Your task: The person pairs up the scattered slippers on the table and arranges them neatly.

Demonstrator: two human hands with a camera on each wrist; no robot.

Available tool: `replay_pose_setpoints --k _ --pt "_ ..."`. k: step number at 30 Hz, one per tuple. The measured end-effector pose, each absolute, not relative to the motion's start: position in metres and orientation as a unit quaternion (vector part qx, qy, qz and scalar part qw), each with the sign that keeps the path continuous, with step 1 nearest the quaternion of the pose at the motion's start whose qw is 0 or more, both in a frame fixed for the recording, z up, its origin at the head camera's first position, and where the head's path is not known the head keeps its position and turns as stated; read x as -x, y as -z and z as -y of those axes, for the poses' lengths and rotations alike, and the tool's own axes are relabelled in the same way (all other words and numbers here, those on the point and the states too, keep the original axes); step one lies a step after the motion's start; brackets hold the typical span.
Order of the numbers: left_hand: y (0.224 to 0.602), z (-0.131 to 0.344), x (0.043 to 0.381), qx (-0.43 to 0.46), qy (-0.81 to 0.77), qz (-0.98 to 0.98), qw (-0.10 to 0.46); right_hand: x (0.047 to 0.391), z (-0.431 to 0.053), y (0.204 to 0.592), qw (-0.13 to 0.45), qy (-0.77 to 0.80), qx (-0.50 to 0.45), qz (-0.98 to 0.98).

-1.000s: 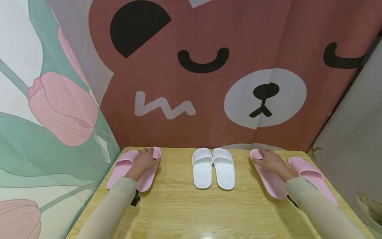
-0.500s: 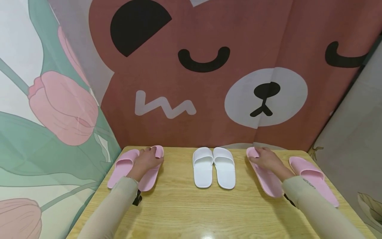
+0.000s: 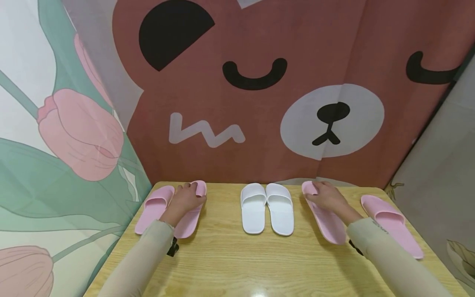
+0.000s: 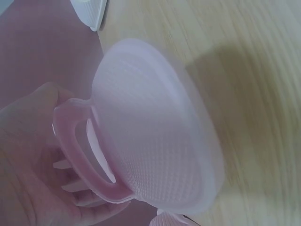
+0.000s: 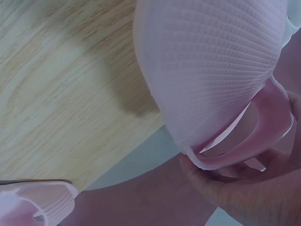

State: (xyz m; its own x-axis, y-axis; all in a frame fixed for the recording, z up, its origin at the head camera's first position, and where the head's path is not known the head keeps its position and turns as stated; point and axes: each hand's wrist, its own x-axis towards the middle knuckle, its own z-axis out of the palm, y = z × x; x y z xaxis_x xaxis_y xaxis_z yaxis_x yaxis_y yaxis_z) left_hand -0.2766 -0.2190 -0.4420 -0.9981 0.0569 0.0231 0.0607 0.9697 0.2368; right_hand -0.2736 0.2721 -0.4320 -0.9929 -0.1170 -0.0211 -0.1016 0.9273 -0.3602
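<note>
My left hand (image 3: 183, 201) grips a pink slipper (image 3: 189, 224) across its strap, thumb and fingers on the strap's sides. In the left wrist view this slipper (image 4: 150, 132) casts a shadow on the wood, with its ribbed sole turned to the camera. On the right, my right hand (image 3: 330, 198) holds another pink slipper (image 3: 329, 226) the same way around its strap, as the right wrist view also shows on the slipper (image 5: 216, 66). A pair of white slippers (image 3: 253, 214) lies side by side between the hands.
A pink slipper (image 3: 150, 212) lies at the table's left edge and one more pink slipper (image 3: 395, 229) at its right edge. The wooden table (image 3: 237, 264) backs onto a brown bear-print curtain (image 3: 230, 165); printed curtains also stand on both sides.
The slipper in my right hand has moved left, toward the white pair. The one in my left hand has shifted slightly right. The white pair and the outer pink slippers stay put.
</note>
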Motion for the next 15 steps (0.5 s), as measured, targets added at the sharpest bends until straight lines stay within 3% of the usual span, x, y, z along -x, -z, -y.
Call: replay_pose_setpoints --k 15 --pt "0.438 0.212 0.274 0.015 0.125 0.992 0.000 0.273 -0.259 0.423 0.020 0.193 0.052 -0.980"
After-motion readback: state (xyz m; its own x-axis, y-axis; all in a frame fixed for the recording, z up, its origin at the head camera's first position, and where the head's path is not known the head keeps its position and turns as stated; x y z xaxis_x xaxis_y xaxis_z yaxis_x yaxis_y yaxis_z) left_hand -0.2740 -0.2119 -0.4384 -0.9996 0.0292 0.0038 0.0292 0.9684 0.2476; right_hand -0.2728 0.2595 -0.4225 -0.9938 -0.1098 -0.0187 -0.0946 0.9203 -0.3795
